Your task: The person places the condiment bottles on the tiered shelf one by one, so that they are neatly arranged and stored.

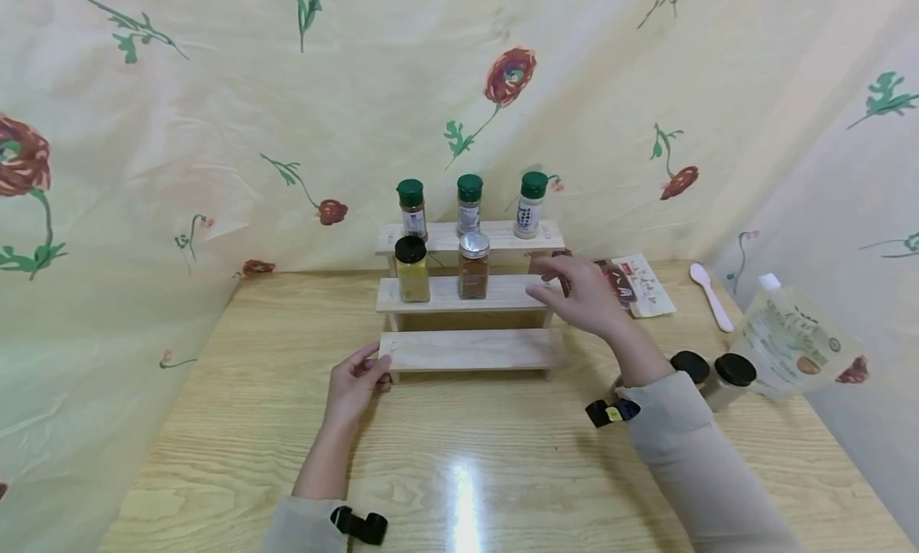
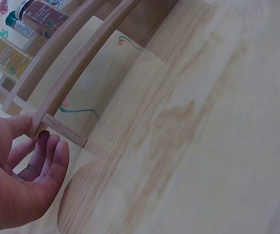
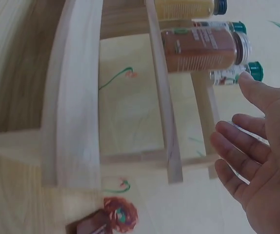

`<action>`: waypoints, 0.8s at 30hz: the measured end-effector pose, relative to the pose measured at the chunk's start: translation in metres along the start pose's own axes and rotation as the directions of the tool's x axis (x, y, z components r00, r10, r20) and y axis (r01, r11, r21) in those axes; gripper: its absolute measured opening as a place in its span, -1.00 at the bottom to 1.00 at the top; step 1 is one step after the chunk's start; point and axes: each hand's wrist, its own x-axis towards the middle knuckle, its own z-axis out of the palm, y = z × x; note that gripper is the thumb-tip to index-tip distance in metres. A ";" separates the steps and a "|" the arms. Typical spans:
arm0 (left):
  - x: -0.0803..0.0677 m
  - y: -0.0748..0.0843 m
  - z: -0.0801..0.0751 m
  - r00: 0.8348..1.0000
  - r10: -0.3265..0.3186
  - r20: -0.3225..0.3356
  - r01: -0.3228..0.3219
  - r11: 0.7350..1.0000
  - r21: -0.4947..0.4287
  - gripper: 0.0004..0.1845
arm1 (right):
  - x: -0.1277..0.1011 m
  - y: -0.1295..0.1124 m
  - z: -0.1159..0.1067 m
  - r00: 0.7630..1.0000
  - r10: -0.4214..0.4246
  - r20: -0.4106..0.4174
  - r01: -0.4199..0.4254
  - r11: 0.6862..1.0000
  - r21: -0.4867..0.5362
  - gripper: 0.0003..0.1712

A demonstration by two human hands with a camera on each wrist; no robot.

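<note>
Five jars stand on a three-tier wooden rack [image 1: 470, 350] at the middle of the worktop's far edge: three green-capped jars [image 1: 469, 210] on the top tier, a yellow jar [image 1: 413, 280] and a brown jar [image 1: 473, 275] on the middle one. To the right I count at least two black-capped jars [image 1: 729, 383], one pouch [image 1: 797, 345], one spoon [image 1: 711, 296] and at least two packets [image 1: 644, 286].

A person in pale sleeves reaches in with both arms. The left hand [image 1: 353, 387] pinches the left end of the lowest tier, thumb on top and fingers curled beneath. The right hand [image 1: 585, 294] holds nothing, its fingers loosely spread by the right end of the middle tier.

The light wood-grain worktop [image 1: 244, 425] catches a streak of glare toward its near edge. The pouch leans at the right edge; the spoon lies near the far right corner. Flower-printed sheeting [image 1: 388, 98] covers the walls around us.
</note>
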 end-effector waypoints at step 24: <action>0.001 -0.002 0.000 1.000 0.017 0.003 -0.017 1.000 -0.016 -0.55 | -0.072 0.027 -0.030 1.000 -0.025 0.000 0.025 0.997 -0.073 -0.58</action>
